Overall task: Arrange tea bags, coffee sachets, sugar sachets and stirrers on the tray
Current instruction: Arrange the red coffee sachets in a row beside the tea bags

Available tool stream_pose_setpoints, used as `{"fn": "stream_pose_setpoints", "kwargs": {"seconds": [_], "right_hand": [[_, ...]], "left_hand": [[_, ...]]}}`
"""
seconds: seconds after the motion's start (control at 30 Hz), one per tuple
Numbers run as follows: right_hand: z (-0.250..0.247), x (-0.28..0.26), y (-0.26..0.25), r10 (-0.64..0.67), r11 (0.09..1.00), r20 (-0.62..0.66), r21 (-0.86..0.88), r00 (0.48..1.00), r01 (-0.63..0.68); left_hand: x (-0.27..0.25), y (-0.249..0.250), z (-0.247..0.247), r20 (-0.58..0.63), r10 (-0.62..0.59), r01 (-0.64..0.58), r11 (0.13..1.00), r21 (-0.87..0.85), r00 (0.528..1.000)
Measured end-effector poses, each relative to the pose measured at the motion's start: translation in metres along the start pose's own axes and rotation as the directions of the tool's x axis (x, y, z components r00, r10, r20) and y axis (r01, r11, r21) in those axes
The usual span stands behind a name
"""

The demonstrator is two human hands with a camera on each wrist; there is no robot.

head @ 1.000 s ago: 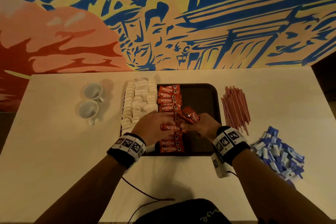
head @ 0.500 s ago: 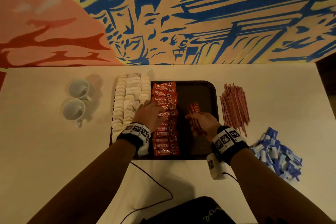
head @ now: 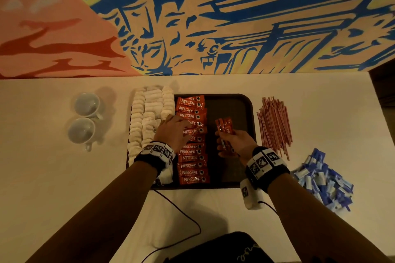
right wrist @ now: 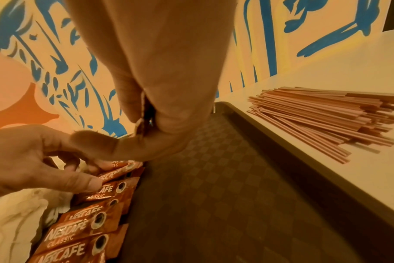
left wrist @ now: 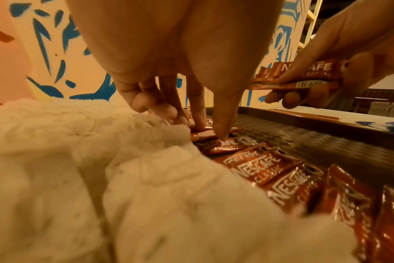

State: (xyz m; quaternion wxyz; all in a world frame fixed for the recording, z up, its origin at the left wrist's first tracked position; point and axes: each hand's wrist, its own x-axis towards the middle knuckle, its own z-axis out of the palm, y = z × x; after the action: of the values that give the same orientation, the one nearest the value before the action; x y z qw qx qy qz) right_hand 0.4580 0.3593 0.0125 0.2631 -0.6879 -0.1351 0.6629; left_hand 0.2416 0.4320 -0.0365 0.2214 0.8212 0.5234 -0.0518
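On the dark tray (head: 245,100), red Nescafé coffee sachets (head: 193,158) lie in an overlapping column under the left hand's (head: 174,132) extended fingertips, while the right hand (head: 236,142) clasps spare sachets (head: 224,127) above its bare middle.

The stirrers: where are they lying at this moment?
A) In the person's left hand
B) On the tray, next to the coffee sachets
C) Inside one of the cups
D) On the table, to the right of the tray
D: the stirrers lie in a loose pile on the table, just outside the right rim of the tray, and neither hand touches them.
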Motion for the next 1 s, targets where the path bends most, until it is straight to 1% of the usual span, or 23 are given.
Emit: {"fn": "stream_pose_setpoints", "kwargs": {"seconds": [0.07,0.17,0.33,0.5,0.63,0.73,0.87,0.93,1.0], "right_hand": [[0.003,0.005,-0.003,-0.015,1.000,-0.042,0.004,0.999,0.015],[0.010,0.016,-0.011,-0.043,0.999,-0.076,-0.037,0.996,0.040],[0.028,0.036,-0.029,-0.071,0.993,-0.122,-0.100,0.990,0.058],[0.039,0.046,-0.039,-0.079,0.986,-0.113,-0.155,0.990,0.061],[0.040,0.051,-0.041,-0.074,0.977,-0.114,-0.207,0.991,0.049],[0.039,0.056,-0.046,-0.085,0.966,-0.128,-0.252,0.988,0.050],[0.037,0.075,-0.056,-0.217,0.907,-0.156,-0.398,0.964,0.140],[0.040,0.078,-0.065,-0.281,0.861,-0.150,-0.477,0.948,0.179],[0.044,0.075,-0.075,-0.329,0.797,-0.116,-0.567,0.937,0.210]], "left_hand": [[-0.001,-0.001,-0.003,-0.028,-0.009,0.009,1.000,-0.007,1.000],[0.000,-0.003,-0.010,-0.062,-0.016,0.016,1.000,0.005,0.998],[0.007,-0.006,-0.017,-0.008,-0.009,0.010,0.995,0.104,1.000],[0.018,-0.009,-0.017,-0.047,-0.036,0.041,0.992,0.115,0.998],[0.026,-0.012,-0.017,-0.047,-0.022,0.028,0.992,0.120,0.999],[0.032,-0.013,-0.020,-0.089,-0.017,0.023,0.997,0.075,0.996],[0.048,-0.017,-0.030,-0.121,-0.042,0.050,0.997,0.061,0.992],[0.056,-0.017,-0.033,-0.105,-0.033,0.041,0.996,0.076,0.994],[0.062,-0.017,-0.034,-0.078,0.004,0.005,0.995,0.104,0.997]]}}
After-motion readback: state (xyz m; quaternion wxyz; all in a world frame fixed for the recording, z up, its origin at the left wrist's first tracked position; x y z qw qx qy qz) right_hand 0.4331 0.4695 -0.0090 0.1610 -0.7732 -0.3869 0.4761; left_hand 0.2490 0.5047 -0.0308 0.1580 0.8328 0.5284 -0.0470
